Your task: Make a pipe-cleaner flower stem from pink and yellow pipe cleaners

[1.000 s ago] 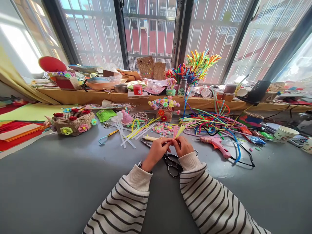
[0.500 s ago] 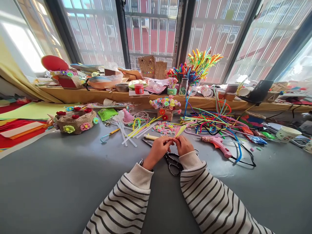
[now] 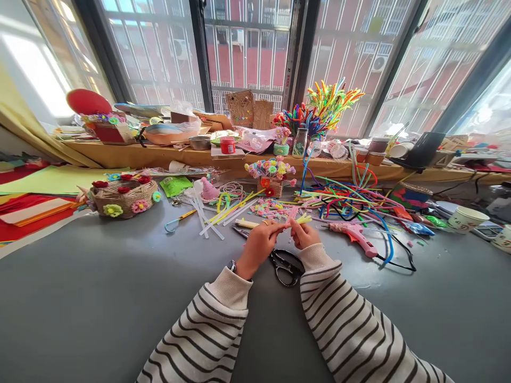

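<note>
My left hand [image 3: 258,244] and my right hand [image 3: 304,235] meet above the grey table [image 3: 99,298], both pinched on short pink and yellow pipe cleaners [image 3: 298,217] that stick out up and to the right. Black scissors [image 3: 284,266] lie on the table just under my hands. Striped sleeves cover both forearms.
A pink glue gun [image 3: 355,236] with a black cord lies right of my hands. Loose coloured pipe cleaners [image 3: 343,199] pile behind it. White sticks [image 3: 203,218], a woven basket with flowers [image 3: 122,198], a small flower pot [image 3: 271,178] and paper cups [image 3: 467,218] stand around. A cluttered sill runs along the windows.
The pipe cleaner ends have tilted from pointing up to pointing more to the right. Both hands have shifted slightly and my right hand has lifted off the scissors.
</note>
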The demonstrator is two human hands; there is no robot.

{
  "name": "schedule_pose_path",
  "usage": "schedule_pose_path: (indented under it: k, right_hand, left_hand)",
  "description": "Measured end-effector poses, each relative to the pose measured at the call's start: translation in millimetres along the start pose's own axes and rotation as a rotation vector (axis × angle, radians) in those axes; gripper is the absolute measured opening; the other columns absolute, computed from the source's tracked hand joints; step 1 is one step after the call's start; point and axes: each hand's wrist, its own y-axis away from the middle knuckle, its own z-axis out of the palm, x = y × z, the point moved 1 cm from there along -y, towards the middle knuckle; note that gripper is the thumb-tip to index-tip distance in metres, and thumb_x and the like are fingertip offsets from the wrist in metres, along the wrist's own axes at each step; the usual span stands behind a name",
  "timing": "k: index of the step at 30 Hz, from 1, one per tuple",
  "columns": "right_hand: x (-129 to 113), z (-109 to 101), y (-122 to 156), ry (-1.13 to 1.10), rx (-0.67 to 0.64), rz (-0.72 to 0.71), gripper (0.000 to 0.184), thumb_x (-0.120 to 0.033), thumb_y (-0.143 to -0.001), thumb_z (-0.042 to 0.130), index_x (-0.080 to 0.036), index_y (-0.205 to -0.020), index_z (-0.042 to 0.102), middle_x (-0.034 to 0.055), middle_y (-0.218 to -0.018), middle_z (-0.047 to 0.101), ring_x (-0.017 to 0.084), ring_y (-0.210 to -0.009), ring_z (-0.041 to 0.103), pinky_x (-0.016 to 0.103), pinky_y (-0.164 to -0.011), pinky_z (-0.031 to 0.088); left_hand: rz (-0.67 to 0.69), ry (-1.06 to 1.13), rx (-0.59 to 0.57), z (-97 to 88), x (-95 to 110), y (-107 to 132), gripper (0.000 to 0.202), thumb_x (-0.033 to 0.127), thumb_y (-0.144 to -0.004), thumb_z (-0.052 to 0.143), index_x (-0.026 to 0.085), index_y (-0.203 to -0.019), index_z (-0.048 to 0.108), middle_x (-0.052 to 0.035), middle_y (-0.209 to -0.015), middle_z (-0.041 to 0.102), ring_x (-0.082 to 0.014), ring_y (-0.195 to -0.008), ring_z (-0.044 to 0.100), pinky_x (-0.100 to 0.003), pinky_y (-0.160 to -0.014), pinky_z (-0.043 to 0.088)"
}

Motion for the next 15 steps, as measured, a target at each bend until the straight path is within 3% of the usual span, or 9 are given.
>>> schedule_pose_path:
  k: [4, 15]
  right_hand:
    - [0.1, 1.4, -2.1, -0.259, -0.095, 0.122, 0.036, -0.045, -0.044, 0.063, -0.015, -0.046, 0.042, -0.0094, -0.030, 0.032, 0.001, -0.026, 0.024, 0.016, -0.027, 0.015]
    - [-2.2, 5.3, -0.5, -0.428, -0.108, 0.059, 0.023, -0.029, -0.044, 0.063, -0.012, -0.048, 0.049, -0.0058, -0.032, 0.041, 0.002, -0.028, 0.033, 0.016, -0.027, 0.023]
  left_hand:
    - [0.061, -0.062, -0.022, 1.1, 0.9, 1.8, 0.024, 0.020, -0.076, 0.036, 0.018, -0.090, 0.056, -0.0046, -0.080, 0.055, -0.0118, -0.073, 0.049, -0.023, -0.068, 0.039]
    - [0.040, -0.193, -0.032, -3.6, 8.0, 2.9, 0.026, 0.033, -0.074, 0.039, 0.020, -0.094, 0.047, -0.0011, -0.073, 0.051, -0.0112, -0.067, 0.048, -0.022, -0.062, 0.037]
